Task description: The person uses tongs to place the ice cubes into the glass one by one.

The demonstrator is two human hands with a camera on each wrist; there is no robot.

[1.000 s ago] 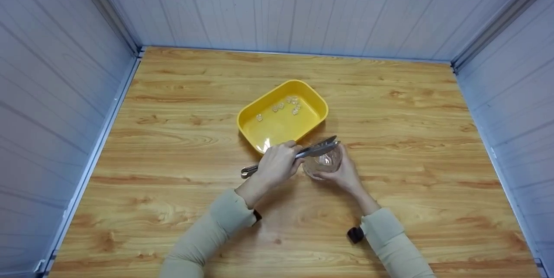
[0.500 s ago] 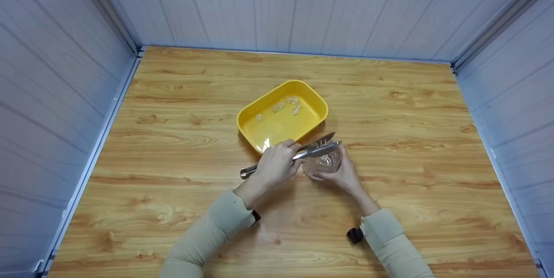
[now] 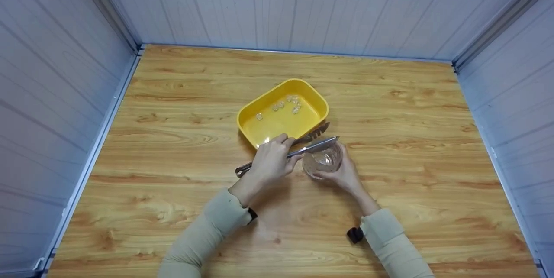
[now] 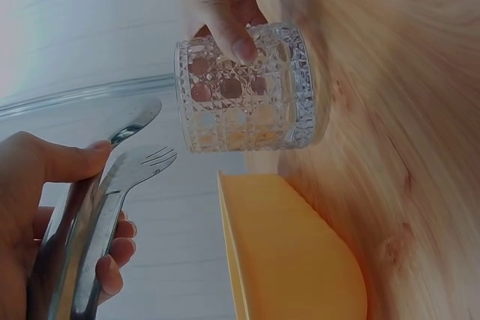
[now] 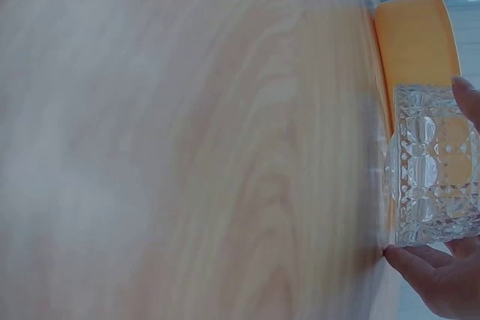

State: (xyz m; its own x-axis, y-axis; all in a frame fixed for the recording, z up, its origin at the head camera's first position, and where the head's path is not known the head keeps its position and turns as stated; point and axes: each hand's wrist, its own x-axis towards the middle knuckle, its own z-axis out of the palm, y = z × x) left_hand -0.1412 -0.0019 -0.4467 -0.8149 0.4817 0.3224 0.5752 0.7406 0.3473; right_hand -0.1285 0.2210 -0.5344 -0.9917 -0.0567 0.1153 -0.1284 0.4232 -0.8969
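Note:
My left hand [image 3: 272, 159] grips metal serving tongs [image 4: 96, 222] round their middle. One tip has fork tines, and the two tips stand apart with nothing between them. In the head view the tongs reach over the near edge of the yellow basin [image 3: 279, 126] and the rim of the glass. A clear cut-pattern glass [image 4: 244, 91] stands upright on the table, and my right hand [image 3: 345, 175] holds it round its side. Several small clear cubes [image 3: 295, 99] lie in the basin, mostly towards its far side. Whether cubes lie inside the glass, I cannot tell.
The wood-grain table [image 3: 415, 152] is bounded by pale panels at the left, the back [image 3: 277, 9] and the right. The basin sits just beyond the glass and both hands. Dark cameras [image 3: 355, 235] are worn at the wrists.
My left hand has shifted slightly left and away from me with the tongs, whose tips have spread further apart. The glass and my right hand have stayed in place.

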